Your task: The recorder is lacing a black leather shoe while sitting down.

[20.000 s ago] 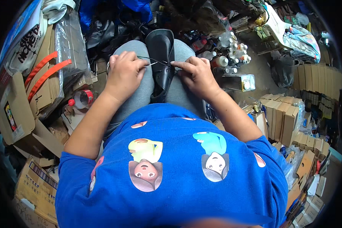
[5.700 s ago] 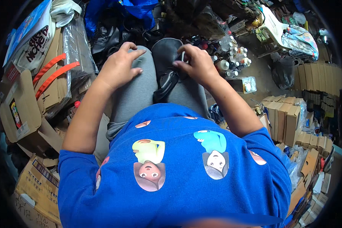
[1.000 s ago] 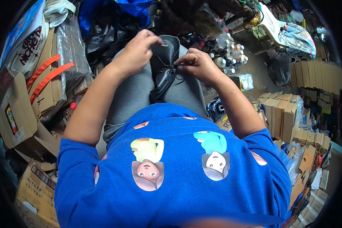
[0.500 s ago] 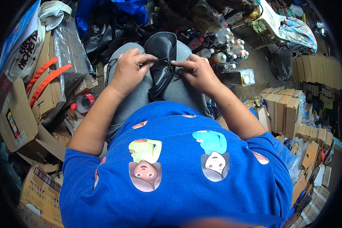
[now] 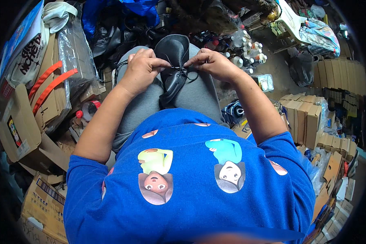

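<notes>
A black shoe [image 5: 174,86] lies across my lap on grey trousers [image 5: 148,103], its wide, smooth end pointing away from me. Thin black shoelace [image 5: 178,68] crosses over the middle of the shoe, and a loose loop of it hangs to the right. My left hand [image 5: 141,70] is closed, thumb and forefinger pinching the lace at the shoe's left side. On the other side my right hand [image 5: 216,65] also pinches lace between thumb and forefinger, its other fingers curled. The lace's exact path at the fingertips is too fine to make out.
Several bottles [image 5: 252,53] and a clear container [image 5: 265,82] stand on the floor to the right. Stacked cardboard [image 5: 303,118] lies beyond my right arm. At left are an open carton [image 5: 18,130], orange strips [image 5: 55,87] and a red-labelled bottle [image 5: 89,110]. More black shoes [image 5: 105,40] lie ahead.
My right hand has shifted slightly up and its forearm has swung inward. The lace now sits drawn across the shoe between both hands, with a loop showing at right. My left hand has barely moved.
</notes>
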Tool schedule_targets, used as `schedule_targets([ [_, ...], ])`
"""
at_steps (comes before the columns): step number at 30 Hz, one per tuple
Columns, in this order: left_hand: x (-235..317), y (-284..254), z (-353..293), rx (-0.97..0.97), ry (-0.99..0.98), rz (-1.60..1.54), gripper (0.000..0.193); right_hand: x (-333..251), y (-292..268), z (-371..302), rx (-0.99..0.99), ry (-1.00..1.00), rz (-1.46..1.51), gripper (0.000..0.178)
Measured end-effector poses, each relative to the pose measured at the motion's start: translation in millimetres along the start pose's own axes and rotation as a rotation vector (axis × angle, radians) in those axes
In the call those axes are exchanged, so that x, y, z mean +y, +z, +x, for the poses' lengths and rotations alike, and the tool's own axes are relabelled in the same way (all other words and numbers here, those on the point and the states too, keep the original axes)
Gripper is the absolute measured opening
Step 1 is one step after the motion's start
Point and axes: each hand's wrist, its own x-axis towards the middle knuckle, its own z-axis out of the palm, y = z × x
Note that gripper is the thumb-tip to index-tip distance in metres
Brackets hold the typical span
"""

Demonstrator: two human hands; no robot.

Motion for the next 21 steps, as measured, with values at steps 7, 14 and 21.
schedule_targets([
  [7,0.7,1.4,9.0,-0.108,-0.078,0.002,0.017,4.0,-3.3,4.2,-0.061,-0.004,0.008,0.026],
  [14,-14.4,10.4,27.4,-0.254,-0.058,-0.084,0.017,14.7,-0.7,13.1,-0.09,-0.041,0.008,0.035],
  [21,-5.7,-0.6,16.1,-0.116,-0.039,-0.123,0.018,-13.6,4.0,-6.1,0.029,-0.048,-0.095,0.032],
])
